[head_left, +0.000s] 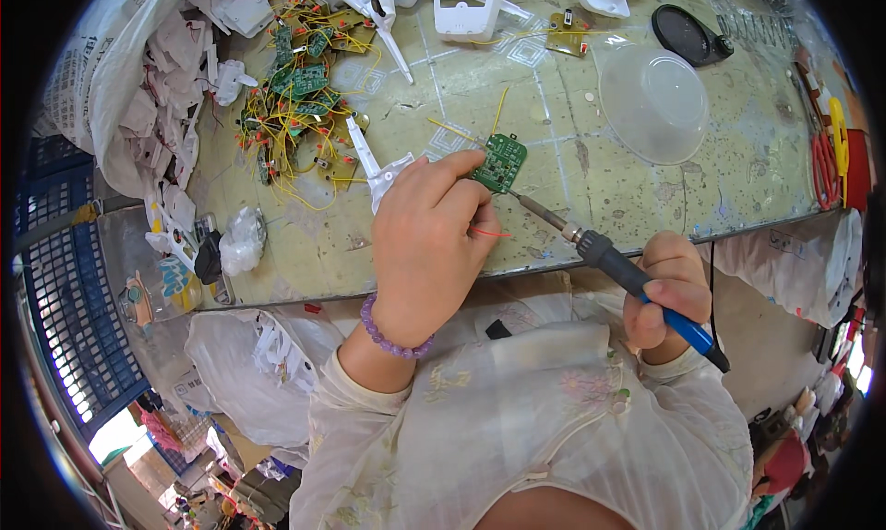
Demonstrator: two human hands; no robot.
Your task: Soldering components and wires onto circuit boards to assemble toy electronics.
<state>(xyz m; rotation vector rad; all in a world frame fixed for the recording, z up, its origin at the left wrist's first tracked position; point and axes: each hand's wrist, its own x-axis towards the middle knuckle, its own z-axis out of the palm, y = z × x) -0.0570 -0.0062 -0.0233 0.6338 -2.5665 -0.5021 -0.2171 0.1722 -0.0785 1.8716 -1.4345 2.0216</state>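
My left hand (429,230), a purple bead bracelet at its wrist, is closed with its fingertips at the left edge of a small green circuit board (503,163). A thin red wire (494,234) sticks out beside its thumb. Yellow wires (500,110) run from the board's far side. My right hand (669,290) grips a blue and black soldering iron (616,260). The iron's tip touches or nearly touches the board's near edge; which one I cannot tell. A white plastic part (381,174) lies partly hidden beyond my left hand.
Green boards with yellow wires (300,87) are heaped at far left, beside a sack of white plastic parts (171,68). A translucent round lid (653,105), a black oval dish (685,33) and red-handled tools (824,165) lie to the right. The table's front edge (544,270) runs beneath my wrists.
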